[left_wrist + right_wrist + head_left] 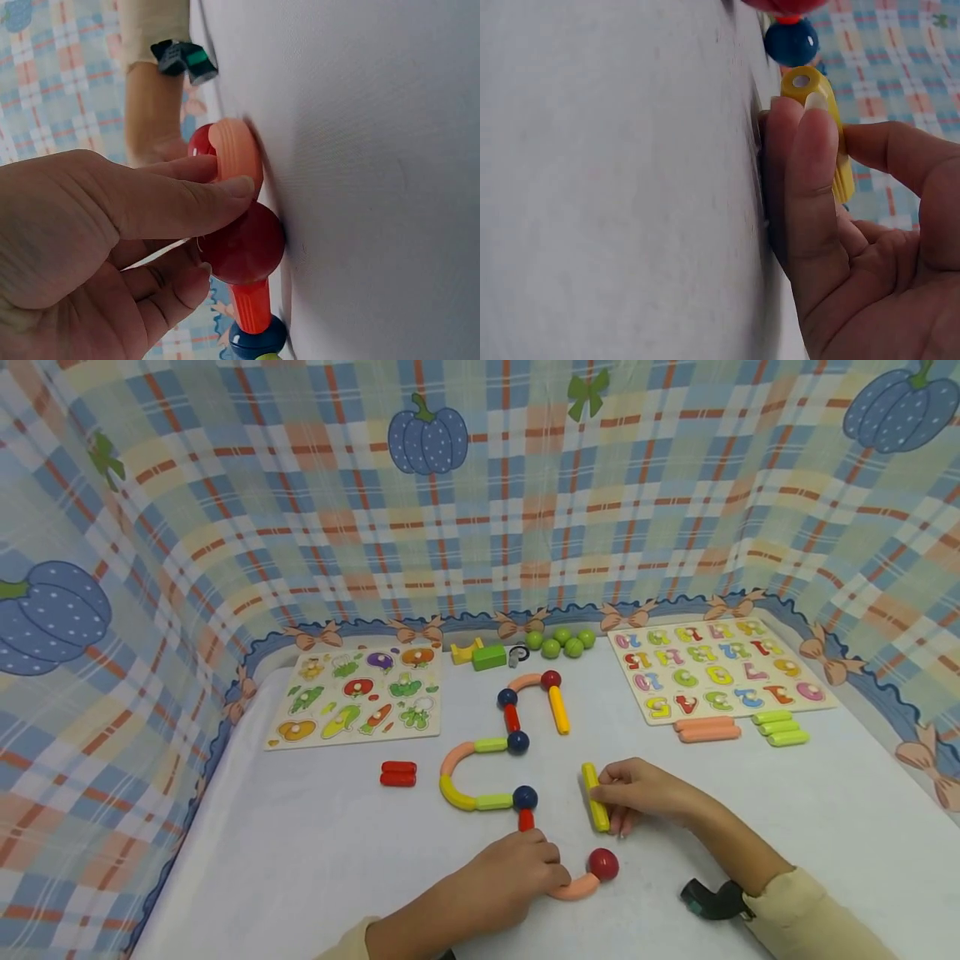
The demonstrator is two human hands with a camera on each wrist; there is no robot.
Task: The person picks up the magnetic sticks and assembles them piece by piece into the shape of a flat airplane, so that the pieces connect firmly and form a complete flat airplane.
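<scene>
My left hand (pixel 504 875) pinches a salmon curved magnetic rod (pixel 577 888) between thumb and fingers. One end meets a red ball (pixel 244 244), which the hand hides in the head view; a second red ball (pixel 603 864) sits at the other end. Beyond the hand, a winding chain runs away through a red rod (pixel 526 819), a navy ball (pixel 525 797), green rods and curved pieces. Right of the chain, my right hand (pixel 645 791) holds a straight yellow rod (pixel 600 814) between thumb and fingers, low over the white table; its round end (pixel 801 80) faces the chain.
Two red rods (pixel 398 774) lie left of the chain. At the back are a vegetable puzzle board (pixel 281 737), several green balls (pixel 562 643) and a number puzzle board (pixel 637 689). Salmon rods (pixel 708 730) and light green rods (pixel 780 727) lie before the number board.
</scene>
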